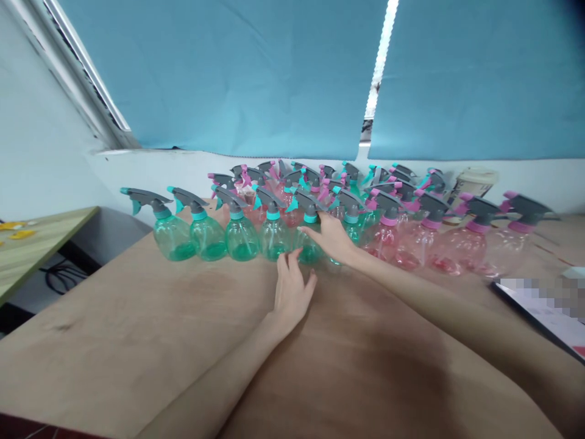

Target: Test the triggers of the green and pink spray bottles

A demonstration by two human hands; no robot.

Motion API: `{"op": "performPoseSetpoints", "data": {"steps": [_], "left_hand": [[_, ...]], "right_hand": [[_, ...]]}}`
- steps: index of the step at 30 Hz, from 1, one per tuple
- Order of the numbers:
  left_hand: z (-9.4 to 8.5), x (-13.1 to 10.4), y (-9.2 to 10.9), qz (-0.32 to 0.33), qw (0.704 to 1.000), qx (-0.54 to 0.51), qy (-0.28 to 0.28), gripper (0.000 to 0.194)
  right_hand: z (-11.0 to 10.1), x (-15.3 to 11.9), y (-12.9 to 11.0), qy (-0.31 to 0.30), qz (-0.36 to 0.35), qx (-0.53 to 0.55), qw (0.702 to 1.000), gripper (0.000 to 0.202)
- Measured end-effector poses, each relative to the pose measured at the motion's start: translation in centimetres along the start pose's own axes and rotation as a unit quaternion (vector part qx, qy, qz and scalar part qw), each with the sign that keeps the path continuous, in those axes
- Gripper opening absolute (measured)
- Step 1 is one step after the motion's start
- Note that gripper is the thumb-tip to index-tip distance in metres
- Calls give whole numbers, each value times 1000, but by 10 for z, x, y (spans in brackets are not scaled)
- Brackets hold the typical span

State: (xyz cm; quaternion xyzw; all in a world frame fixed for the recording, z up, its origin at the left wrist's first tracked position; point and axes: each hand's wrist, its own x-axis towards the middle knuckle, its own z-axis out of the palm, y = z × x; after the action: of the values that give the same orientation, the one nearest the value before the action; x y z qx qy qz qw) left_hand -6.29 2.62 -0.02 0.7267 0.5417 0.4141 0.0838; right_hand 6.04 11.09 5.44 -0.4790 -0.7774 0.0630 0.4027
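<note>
A front row of clear green spray bottles with grey-and-teal trigger heads stands upright on the wooden table [183, 341]. My right hand [336, 241] is around one green spray bottle [311, 251], just below its collar. Its thumb crosses the front of the bottle, and its other fingers are partly hidden behind. Lower and a little to the left, my left hand [292, 292] is open with nothing in it, fingers and thumb apart. Its fingertips are close to the base of the neighbouring green spray bottle [275, 239]; I cannot tell whether they touch.
Pink spray bottles [459, 247] continue the row rightwards. Behind stand several more bottles with pink and teal triggers, beside a pale tub [473, 183]. A dark-edged flat item [525, 305] lies at right. Another table [46, 244] with yellow pieces is at left; a blue blind [237, 79] hangs behind.
</note>
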Motion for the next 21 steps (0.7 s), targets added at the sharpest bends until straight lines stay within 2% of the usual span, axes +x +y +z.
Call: {"op": "performPoseSetpoints", "data": {"steps": [7, 12, 14, 18, 21], "left_hand": [[1, 0, -4, 5, 999, -5, -34, 31], [2, -1, -2, 11, 999, -11, -50, 34], [2, -2, 0, 11, 998, -11, -53, 37], [0, -3, 5, 9, 998, -12, -62, 41], [-3, -3, 9, 19, 998, -18, -55, 52]], "right_hand": [[2, 7, -2, -8, 18, -21, 1000, 42], [-7, -1, -10, -28, 29, -51, 998, 50], [-15, -8, -13, -56, 16, -87, 995, 48], [-41, -26, -16, -104, -2, -98, 990, 22], [-65, -37, -12, -115, 10, -76, 990, 24]]}}
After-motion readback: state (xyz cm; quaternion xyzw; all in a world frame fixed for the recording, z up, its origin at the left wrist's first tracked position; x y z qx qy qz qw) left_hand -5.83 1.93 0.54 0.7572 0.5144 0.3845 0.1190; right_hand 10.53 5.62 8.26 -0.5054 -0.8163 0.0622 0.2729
